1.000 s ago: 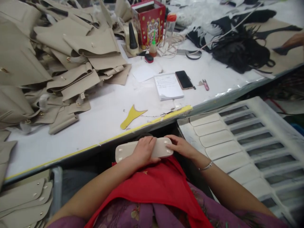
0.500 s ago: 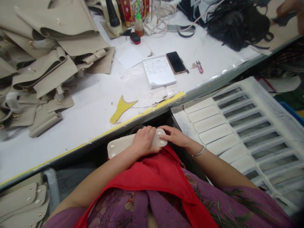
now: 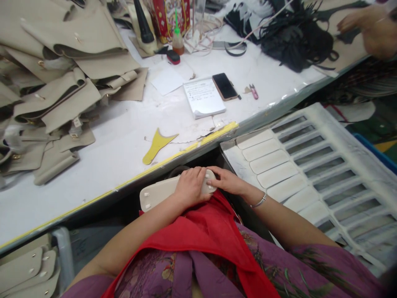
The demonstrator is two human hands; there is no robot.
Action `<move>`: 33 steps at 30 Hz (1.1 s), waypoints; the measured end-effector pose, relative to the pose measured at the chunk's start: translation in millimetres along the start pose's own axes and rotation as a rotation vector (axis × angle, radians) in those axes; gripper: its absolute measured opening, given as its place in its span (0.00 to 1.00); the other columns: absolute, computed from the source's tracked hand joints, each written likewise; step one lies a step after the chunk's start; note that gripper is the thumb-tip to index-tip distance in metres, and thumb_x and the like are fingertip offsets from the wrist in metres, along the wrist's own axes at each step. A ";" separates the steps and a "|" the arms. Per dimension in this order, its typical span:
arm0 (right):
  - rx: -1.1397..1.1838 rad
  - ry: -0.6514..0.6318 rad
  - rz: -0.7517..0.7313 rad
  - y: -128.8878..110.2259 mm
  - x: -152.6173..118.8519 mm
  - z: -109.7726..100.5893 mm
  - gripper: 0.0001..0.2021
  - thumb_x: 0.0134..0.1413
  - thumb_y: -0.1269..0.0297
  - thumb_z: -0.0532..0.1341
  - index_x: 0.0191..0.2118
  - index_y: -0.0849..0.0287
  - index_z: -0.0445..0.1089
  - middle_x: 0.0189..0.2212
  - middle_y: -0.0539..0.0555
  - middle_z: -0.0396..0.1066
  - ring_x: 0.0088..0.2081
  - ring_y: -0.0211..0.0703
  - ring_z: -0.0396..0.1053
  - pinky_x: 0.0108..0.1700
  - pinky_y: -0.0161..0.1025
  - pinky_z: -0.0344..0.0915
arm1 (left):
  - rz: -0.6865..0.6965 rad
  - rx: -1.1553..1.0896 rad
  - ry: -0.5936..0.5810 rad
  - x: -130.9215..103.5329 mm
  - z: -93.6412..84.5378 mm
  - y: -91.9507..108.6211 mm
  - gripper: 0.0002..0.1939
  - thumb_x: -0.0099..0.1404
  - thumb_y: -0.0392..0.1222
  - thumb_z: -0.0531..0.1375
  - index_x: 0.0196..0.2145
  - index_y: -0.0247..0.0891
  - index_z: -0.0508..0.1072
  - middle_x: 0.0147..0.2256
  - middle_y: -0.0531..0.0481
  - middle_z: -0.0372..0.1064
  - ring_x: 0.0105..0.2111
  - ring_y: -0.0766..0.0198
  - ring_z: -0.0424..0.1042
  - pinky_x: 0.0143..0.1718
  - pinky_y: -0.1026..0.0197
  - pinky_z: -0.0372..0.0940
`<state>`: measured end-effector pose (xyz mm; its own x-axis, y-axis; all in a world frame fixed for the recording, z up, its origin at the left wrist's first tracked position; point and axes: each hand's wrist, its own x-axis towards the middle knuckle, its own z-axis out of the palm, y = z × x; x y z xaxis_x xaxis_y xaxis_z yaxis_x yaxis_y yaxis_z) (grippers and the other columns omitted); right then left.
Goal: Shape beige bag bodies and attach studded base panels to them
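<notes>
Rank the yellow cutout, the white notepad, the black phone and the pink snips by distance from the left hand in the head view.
Measured from the left hand:
1. Yellow cutout, on the table near its edge, up and to the left.
2. White notepad, farther up the table.
3. Black phone, just right of the notepad.
4. Pink snips, right of the phone.

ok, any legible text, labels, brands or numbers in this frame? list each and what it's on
None can be read as words.
White notepad on the white worktable: lines of print or writing, too small and blurred.
Red patterned box at the table's far edge: gold and white decoration, no legible lettering.
Black smartphone: screen dark, no text.
Beige oblong leather piece under the left hand and right hand: no markings visible.
</notes>
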<state>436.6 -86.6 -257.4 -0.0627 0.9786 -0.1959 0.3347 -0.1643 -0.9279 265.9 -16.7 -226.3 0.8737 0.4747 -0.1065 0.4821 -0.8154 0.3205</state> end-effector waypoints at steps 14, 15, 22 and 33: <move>0.222 0.107 0.128 7.9 -8.0 18.9 0.26 0.53 0.55 0.58 0.56 0.60 0.59 0.54 0.56 0.62 0.54 0.45 0.61 0.58 0.44 0.55 | -0.171 0.058 -0.016 -30.7 -11.4 -47.4 0.30 0.64 0.61 0.47 0.51 0.34 0.64 0.46 0.41 0.66 0.45 0.52 0.64 0.46 0.53 0.58; 0.203 0.072 0.125 6.3 -7.3 14.3 0.27 0.52 0.55 0.58 0.56 0.60 0.59 0.54 0.57 0.62 0.54 0.45 0.61 0.57 0.44 0.55 | -0.212 0.097 -0.015 -36.6 -13.4 -50.4 0.29 0.65 0.61 0.45 0.49 0.34 0.65 0.43 0.41 0.67 0.43 0.52 0.65 0.44 0.52 0.58; -0.499 0.192 -0.046 -44.3 28.1 9.6 0.24 0.58 0.56 0.51 0.56 0.64 0.60 0.54 0.63 0.63 0.54 0.50 0.62 0.55 0.48 0.58 | -0.265 0.072 0.039 -47.5 -16.4 -41.8 0.24 0.64 0.59 0.48 0.44 0.38 0.68 0.40 0.45 0.68 0.41 0.53 0.66 0.42 0.52 0.60; -1.121 0.241 -0.355 -33.0 54.1 63.5 0.20 0.62 0.55 0.46 0.31 0.56 0.72 0.25 0.55 0.72 0.29 0.45 0.70 0.31 0.38 0.62 | -0.326 0.104 0.127 -75.7 -9.0 -77.7 0.21 0.67 0.49 0.44 0.36 0.35 0.72 0.36 0.42 0.71 0.38 0.53 0.69 0.41 0.51 0.64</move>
<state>362.4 -36.1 -257.5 -0.1794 0.9652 0.1902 0.9742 0.2013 -0.1024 161.7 13.8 -234.7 0.6610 0.7473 -0.0673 0.7438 -0.6407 0.1904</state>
